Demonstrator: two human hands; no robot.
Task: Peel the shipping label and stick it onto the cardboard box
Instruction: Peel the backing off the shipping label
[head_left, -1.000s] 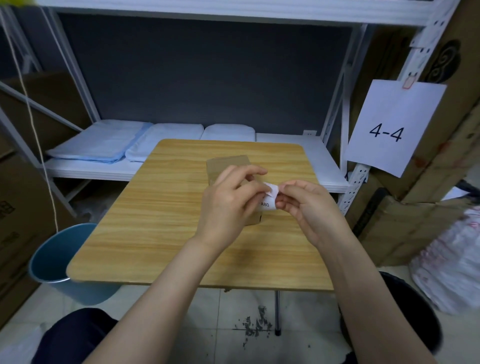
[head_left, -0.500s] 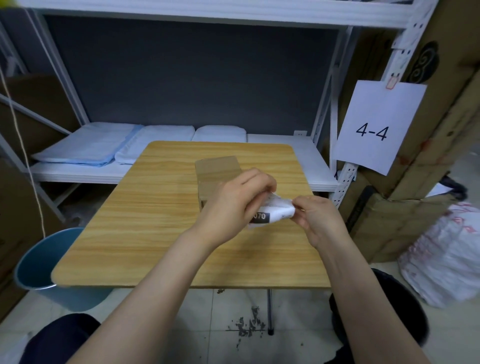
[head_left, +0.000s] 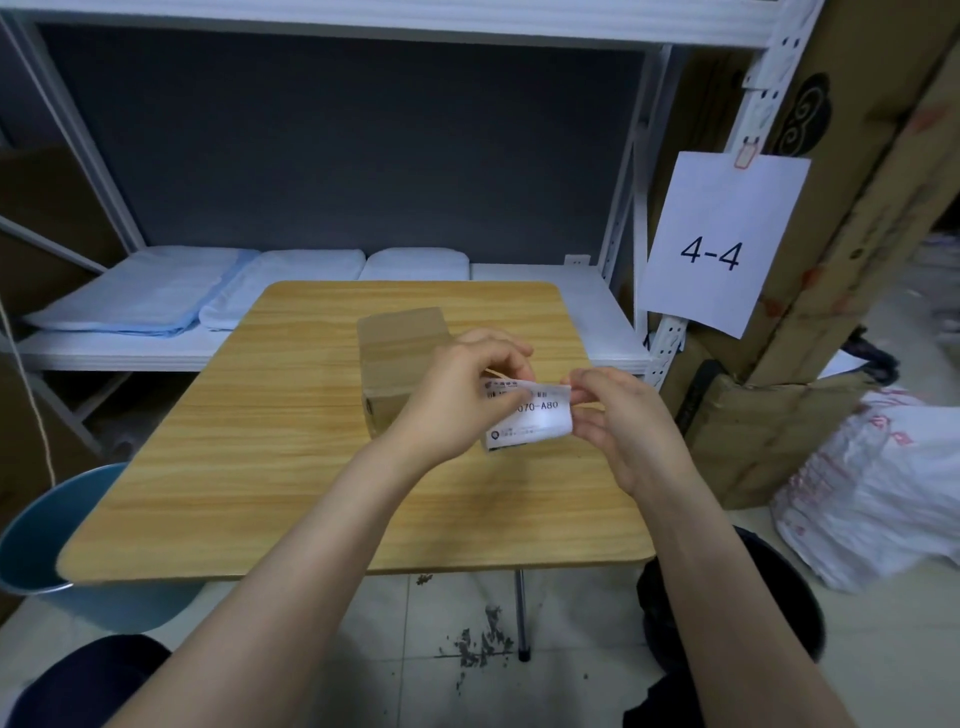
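- The shipping label (head_left: 530, 413) is showing "070-A80" in black print; a hanging paper sheet (head_left: 719, 244) at the right is reading "4-4".
- The label is lying with its long axis left to right, printed face toward the camera, held above the tabletop (head_left: 249, 447) near its middle.
- The left hand (head_left: 457, 400) is pinching the label's left part; the right hand (head_left: 618, 421) is pinching its upper right corner.
- The cardboard box (head_left: 400, 358) is sitting just behind the hands, partly hidden by the left one.
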